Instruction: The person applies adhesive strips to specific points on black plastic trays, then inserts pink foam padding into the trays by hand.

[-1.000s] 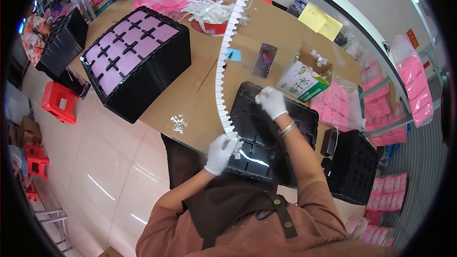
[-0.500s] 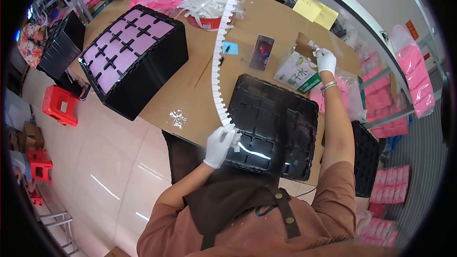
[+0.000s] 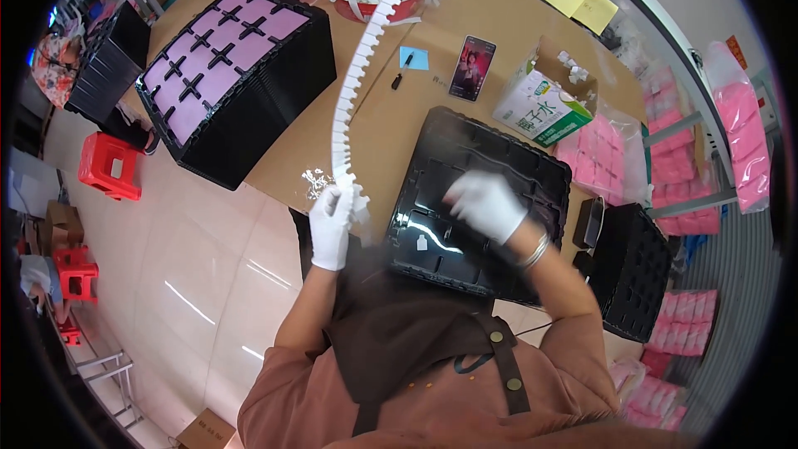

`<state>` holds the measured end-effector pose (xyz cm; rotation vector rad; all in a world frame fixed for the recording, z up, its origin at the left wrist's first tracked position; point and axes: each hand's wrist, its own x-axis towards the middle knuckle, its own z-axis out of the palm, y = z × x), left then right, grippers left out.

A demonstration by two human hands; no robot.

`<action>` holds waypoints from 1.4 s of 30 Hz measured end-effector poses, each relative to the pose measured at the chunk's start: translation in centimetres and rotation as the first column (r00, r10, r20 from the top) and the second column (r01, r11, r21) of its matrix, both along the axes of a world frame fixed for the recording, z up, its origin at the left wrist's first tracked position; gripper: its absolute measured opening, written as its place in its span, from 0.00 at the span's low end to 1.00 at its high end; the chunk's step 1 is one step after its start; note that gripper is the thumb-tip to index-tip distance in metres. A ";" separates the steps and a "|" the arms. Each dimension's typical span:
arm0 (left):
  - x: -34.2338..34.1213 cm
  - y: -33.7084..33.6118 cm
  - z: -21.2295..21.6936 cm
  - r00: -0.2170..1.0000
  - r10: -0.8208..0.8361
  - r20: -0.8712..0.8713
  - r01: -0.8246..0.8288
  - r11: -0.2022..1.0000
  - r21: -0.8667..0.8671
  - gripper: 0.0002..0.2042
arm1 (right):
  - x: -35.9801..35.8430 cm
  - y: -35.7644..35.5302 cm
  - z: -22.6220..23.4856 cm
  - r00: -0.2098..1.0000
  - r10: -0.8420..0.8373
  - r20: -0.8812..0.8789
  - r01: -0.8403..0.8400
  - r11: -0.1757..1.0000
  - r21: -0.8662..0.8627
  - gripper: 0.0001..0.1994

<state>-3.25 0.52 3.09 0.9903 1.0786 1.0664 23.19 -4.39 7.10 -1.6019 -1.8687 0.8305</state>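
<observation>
My left hand, in a white glove, is closed around the lower end of a long white notched strip. From there the strip runs up and away over the table, and small tabs hang loose by my fingers. My right hand, also gloved, is smeared by motion above a black plastic tray; whether its fingers hold anything does not show. On the tray lies a small white piece. Beyond it stands an open white-and-green carton with white scraps at its top.
A tall stack of black trays with lilac inserts stands on the left. Farther back are a red basin heaped with white strips and a phone. Pink packs and another black tray stack flank the right side.
My right hand has come from the carton down over the tray. My left hand has shifted left with the strip's end. A white piece now lies on the tray.
</observation>
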 end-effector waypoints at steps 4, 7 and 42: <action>-0.7 0.8 -0.2 1.000 0.000 -0.009 0.000 1.000 0.027 0.09 | -5.9 -3.3 -4.1 0.982 0.027 0.185 -0.034 0.999 0.037 0.10; -0.3 0.3 -0.5 0.999 -0.005 0.032 0.004 1.000 0.013 0.08 | -6.3 -3.7 -4.6 0.990 -0.020 0.141 0.018 1.000 0.015 0.10; -0.5 0.1 -4.1 0.997 -0.006 -0.075 0.008 0.999 0.031 0.08 | 1.9 0.1 2.2 0.899 -0.418 -0.133 0.430 0.780 0.454 0.04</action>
